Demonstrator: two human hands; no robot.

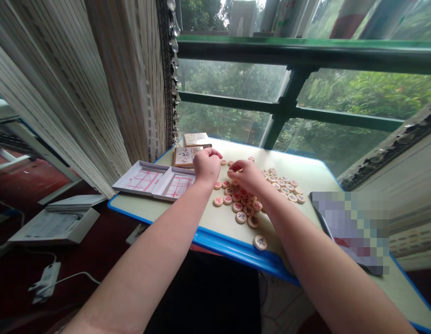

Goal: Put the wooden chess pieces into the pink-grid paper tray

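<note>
Several round wooden Chinese chess pieces [243, 204] with red and black characters lie scattered on a pale table with a blue edge [229, 246]. My left hand [206, 164] is closed in a loose fist over the pieces at the far left of the pile; what it holds is hidden. My right hand [246, 174] rests beside it, fingers curled and pinched on a piece. One piece [260, 242] lies alone near the front edge.
An open white box with red grid lines [156, 182] sits at the table's left end. A wooden box [184, 156] and its lid [195, 138] lie behind it. A blurred flat object [350, 229] is at right. Window ahead, curtain left.
</note>
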